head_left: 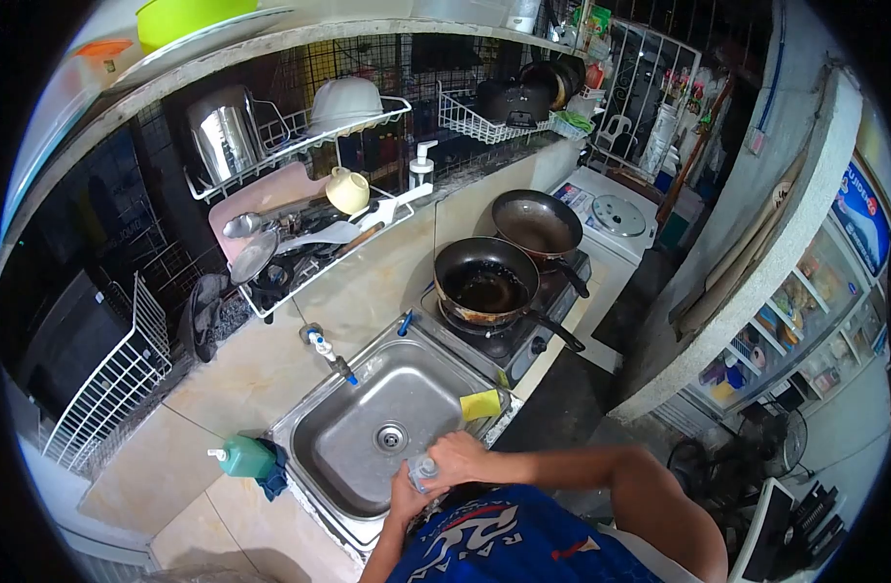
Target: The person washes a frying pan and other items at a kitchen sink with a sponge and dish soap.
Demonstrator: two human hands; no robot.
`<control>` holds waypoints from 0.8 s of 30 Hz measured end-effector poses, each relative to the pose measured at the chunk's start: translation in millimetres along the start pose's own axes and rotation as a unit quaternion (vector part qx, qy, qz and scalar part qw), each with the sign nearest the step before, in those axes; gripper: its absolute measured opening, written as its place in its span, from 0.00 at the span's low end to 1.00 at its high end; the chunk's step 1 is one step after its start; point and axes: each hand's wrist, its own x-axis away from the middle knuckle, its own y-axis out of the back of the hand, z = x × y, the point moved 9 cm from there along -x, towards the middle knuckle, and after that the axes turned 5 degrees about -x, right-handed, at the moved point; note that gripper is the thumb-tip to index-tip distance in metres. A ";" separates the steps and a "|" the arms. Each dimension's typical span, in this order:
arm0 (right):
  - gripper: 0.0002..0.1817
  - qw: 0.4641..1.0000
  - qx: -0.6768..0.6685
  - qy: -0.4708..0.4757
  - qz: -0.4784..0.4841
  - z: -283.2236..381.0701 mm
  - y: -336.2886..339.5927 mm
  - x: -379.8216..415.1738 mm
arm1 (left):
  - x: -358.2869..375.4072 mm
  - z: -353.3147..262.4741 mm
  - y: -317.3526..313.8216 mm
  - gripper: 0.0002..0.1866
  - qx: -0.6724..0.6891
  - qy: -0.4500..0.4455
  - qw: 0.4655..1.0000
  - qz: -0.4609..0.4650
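My left hand [407,494] is wrapped round a small clear, bottle-like container [423,469] near the front edge of the steel sink [343,491]. My right hand [458,457] is closed at its other side, close to its top. The hands hide most of the container, and only its pale upper end shows between them. Just beyond my right hand, a yellow sponge [480,404] lies on the sink's right rim. The faucet [329,354] with a blue tip stands at the back of the basin.
Right of the sink, two dark frying pans [479,277] sit on a gas stove [562,311]. A green pump bottle [243,457] and a dark cloth [272,474] are at the sink's left. Above hangs a white dish rack [343,255] with utensils and a yellow cup [347,190].
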 end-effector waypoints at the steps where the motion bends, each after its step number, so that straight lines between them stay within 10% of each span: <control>1: 0.32 1.000 0.004 -0.001 0.006 1.2 2.5 4.4 | 2.6 -1.6 -0.7 0.39 -0.025 -0.004 1.000 -0.002; 10: 0.27 0.946 -0.031 0.295 0.130 15.9 -10.4 -3.3 | 5.8 -7.9 -10.5 0.37 -0.014 -0.022 0.998 0.065; 24: 0.31 0.986 -0.143 0.082 -0.036 -21.0 8.9 8.4 | 4.0 -12.1 16.0 0.35 0.010 0.002 0.998 -0.062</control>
